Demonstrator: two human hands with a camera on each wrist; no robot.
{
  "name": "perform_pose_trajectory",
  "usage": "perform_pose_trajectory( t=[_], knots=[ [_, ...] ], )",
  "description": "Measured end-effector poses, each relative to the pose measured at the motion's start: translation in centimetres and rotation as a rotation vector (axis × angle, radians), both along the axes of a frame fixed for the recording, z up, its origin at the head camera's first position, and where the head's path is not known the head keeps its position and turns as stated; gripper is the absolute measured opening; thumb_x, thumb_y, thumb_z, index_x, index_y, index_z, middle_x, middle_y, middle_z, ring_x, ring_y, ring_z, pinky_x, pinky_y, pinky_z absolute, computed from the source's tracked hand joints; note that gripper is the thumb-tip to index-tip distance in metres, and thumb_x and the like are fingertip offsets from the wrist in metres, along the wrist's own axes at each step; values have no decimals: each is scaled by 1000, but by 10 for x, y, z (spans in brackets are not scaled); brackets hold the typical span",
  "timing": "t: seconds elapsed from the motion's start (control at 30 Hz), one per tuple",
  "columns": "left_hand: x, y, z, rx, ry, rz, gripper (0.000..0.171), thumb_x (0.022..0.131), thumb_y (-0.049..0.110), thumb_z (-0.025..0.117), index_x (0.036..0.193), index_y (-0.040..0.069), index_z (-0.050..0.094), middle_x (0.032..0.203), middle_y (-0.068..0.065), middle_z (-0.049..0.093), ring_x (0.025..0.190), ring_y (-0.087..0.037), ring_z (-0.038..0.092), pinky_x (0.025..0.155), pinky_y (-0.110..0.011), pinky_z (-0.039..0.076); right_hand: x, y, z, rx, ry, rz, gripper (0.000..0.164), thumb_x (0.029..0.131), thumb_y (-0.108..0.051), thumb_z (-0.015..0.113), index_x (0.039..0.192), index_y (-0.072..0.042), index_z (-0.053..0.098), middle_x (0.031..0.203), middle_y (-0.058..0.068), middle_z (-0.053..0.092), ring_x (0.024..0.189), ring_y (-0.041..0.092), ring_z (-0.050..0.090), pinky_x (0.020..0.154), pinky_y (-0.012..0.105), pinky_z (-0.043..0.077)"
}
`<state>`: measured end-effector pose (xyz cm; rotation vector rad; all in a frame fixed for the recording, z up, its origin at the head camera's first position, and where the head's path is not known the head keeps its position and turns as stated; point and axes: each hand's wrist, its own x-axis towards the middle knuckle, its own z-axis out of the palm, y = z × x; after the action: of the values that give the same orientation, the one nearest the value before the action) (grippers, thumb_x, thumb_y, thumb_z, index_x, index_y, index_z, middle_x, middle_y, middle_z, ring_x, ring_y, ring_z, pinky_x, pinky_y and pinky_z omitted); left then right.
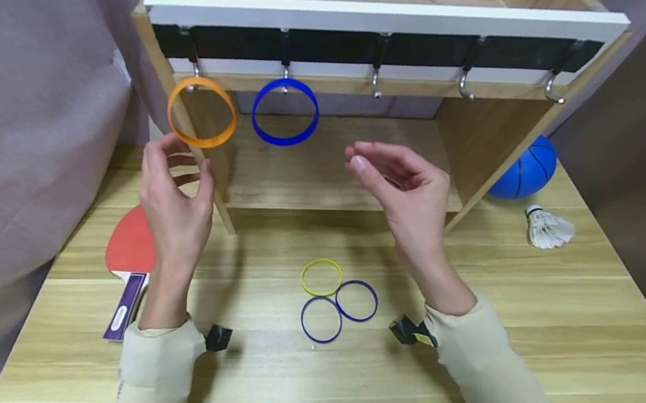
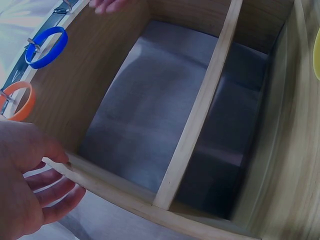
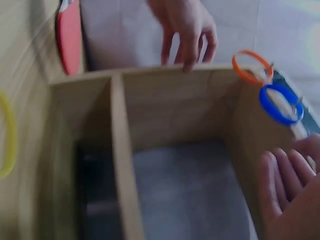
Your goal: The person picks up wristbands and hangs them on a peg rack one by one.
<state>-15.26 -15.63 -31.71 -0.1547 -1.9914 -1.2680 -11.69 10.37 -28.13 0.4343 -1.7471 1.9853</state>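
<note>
An orange wristband (image 1: 206, 142) hangs from the leftmost metal hook of a small wooden shelf (image 1: 225, 208), and a blue wristband (image 1: 290, 141) from the hook beside it. My left hand (image 1: 174, 202) is at the shelf's left side panel, just below the orange band; the left wrist view has the thumb at the panel's inner edge and the fingers on its outer side. In front of the shelf my right hand (image 1: 407, 183) hovers in the air, fingers loosely bent and thumb near them, with nothing visible in it. The blue band hangs up and left of it.
Three bare hooks follow along the black strip, including the rightmost hook (image 1: 553, 90). A yellow ring (image 1: 319, 260) and two dark blue rings lie on the table. Left lies a red table tennis paddle (image 1: 129, 246); right are a blue ball (image 1: 524, 173) and a shuttlecock (image 1: 548, 228).
</note>
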Motion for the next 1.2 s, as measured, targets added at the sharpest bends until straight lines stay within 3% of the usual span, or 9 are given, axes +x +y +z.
perform_pose_trajectory(
  t=[0.1, 0.2, 0.3, 0.43, 0.6, 0.73, 0.97, 1.2],
  knots=[
    [0, 0, 1, 1, 2, 3, 36, 85, -4, 67, 118, -1, 56, 109, -6, 60, 92, -16, 64, 71, -31, 60, 4, 21, -20, 234, -174, 33, 18, 86, -10, 76, 103, -2, 75, 102, 12, 72, 86, 26, 69, 71, 31, 61],
    [1, 1, 1, 4, 4, 6, 36, 85, -4, 67, 118, 0, 56, 109, -6, 60, 92, -16, 64, 71, -32, 60, 9, 41, -38, 566, -307, 110, 17, 87, -18, 76, 103, -12, 76, 102, 2, 73, 84, 19, 69, 70, 27, 60],
    [1, 1, 0, 3, -2, 6, 36, 85, -4, 68, 118, 0, 56, 109, -6, 61, 92, -16, 64, 71, -31, 60, 13, 55, -54, 823, -378, 210, 16, 87, -17, 75, 104, -16, 75, 99, -2, 73, 84, 14, 68, 71, 28, 59],
    [1, 1, 0, 1, -7, 4, 36, 85, -3, 68, 118, -1, 56, 109, -5, 60, 92, -15, 64, 71, -28, 60, 17, 67, -74, 1004, -423, 266, 15, 88, -10, 74, 103, -10, 74, 92, -1, 72, 81, 11, 66, 71, 28, 59],
    [1, 0, 0, 0, 0, 13, 37, 85, -3, 69, 119, 0, 56, 109, -5, 61, 92, -15, 64, 71, -26, 60, 17, 73, -92, 1209, -432, 231, 10, 86, -12, 75, 96, -12, 74, 81, -10, 68, 75, 6, 63, 69, 27, 56],
    [1, 0, 0, 1, -2, 11, 37, 85, -2, 69, 119, 0, 56, 110, -5, 61, 92, -15, 64, 71, -25, 59, 16, 73, -99, 1288, -444, 249, 6, 85, -17, 76, 90, -18, 74, 77, -14, 66, 72, 2, 61, 71, 29, 53],
    [0, -1, -1, 0, -5, 19, 38, 84, -2, 70, 120, 0, 56, 111, -5, 60, 93, -15, 64, 71, -22, 59, 16, 68, -103, 1288, -417, 285, 6, 82, -20, 80, 84, -20, 74, 72, -16, 64, 68, 1, 59, 68, 29, 51],
    [-1, 0, -1, -7, -3, 22, 38, 84, -3, 70, 119, -2, 56, 111, -7, 61, 92, -17, 64, 71, -28, 60, 16, 67, -106, 1302, -392, 270, 5, 83, -16, 77, 80, -19, 74, 72, -16, 63, 67, 1, 58, 66, 27, 52]
  ],
)
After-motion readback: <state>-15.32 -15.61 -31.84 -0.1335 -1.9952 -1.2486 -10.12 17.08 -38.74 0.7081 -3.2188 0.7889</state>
